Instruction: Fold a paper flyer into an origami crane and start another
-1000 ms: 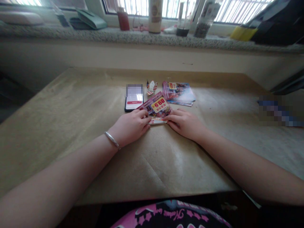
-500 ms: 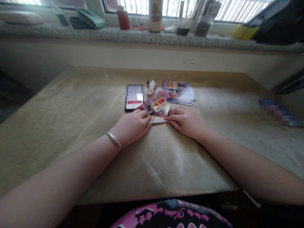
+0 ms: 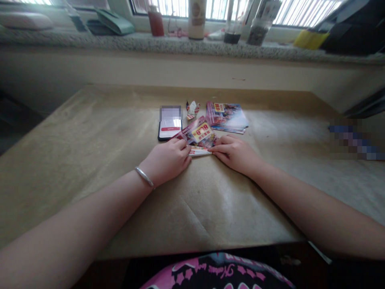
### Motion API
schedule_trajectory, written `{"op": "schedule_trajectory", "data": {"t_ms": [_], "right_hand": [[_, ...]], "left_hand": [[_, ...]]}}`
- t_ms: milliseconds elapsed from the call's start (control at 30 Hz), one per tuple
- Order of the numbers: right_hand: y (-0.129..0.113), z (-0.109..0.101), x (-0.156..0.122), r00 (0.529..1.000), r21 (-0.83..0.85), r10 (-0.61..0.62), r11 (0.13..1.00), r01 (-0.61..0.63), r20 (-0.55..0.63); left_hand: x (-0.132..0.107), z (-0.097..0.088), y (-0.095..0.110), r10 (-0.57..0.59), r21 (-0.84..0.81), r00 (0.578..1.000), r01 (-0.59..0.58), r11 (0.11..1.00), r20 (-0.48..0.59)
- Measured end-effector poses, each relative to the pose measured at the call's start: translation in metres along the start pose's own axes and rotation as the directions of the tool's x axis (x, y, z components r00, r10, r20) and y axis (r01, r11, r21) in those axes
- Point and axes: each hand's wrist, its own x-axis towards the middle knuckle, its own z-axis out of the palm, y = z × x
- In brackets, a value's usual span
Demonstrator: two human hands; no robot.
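A printed paper flyer (image 3: 201, 131) lies on the table between my two hands, its lower edge folded over into a narrow pale strip. My left hand (image 3: 170, 158), with a silver bangle on the wrist, grips the left end of that fold with curled fingers. At the fold's right end, my right hand (image 3: 233, 151) pinches the paper between thumb and fingers. Just beyond my left hand is a phone (image 3: 170, 130) with a lit, partly blurred screen. A small folded paper piece (image 3: 191, 109) stands behind the flyer.
A stack of similar flyers (image 3: 230, 116) lies at the back, right of the folded piece. The brown table (image 3: 90, 132) reaches a wall under a granite sill (image 3: 168, 45) that carries bottles, including a red one (image 3: 155, 22). A blurred bluish object (image 3: 355, 140) is at the far right.
The flyer's printed face has shifted very slightly, and the glare at its right side has faded. Both hands keep the same hold and place.
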Motion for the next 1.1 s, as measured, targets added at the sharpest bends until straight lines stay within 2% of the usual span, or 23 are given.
{"op": "schedule_trajectory", "data": {"t_ms": [333, 733, 933, 1100], "right_hand": [[-0.004, -0.005, -0.002, 0.997, -0.167, -0.032, 0.985, 0.042, 0.064], [-0.007, -0.007, -0.003, 0.997, -0.257, -0.025, 0.965, 0.044, 0.076], [-0.006, -0.008, -0.003, 0.996, -0.251, -0.027, 0.967, 0.047, 0.081], [-0.003, -0.008, -0.002, 0.999, -0.136, -0.006, 0.991, 0.011, 0.039]], "left_hand": [[0.001, 0.001, 0.001, -0.011, 0.002, 1.0, 0.011, 1.0, -0.006], [0.001, 0.003, 0.0, -0.024, -0.003, 1.0, 0.024, 1.0, 0.014], [0.002, -0.003, 0.009, -0.053, -0.011, 0.996, 0.054, 0.999, 0.07], [0.002, -0.003, 0.012, -0.06, -0.033, 0.996, 0.062, 0.998, 0.071]]}}
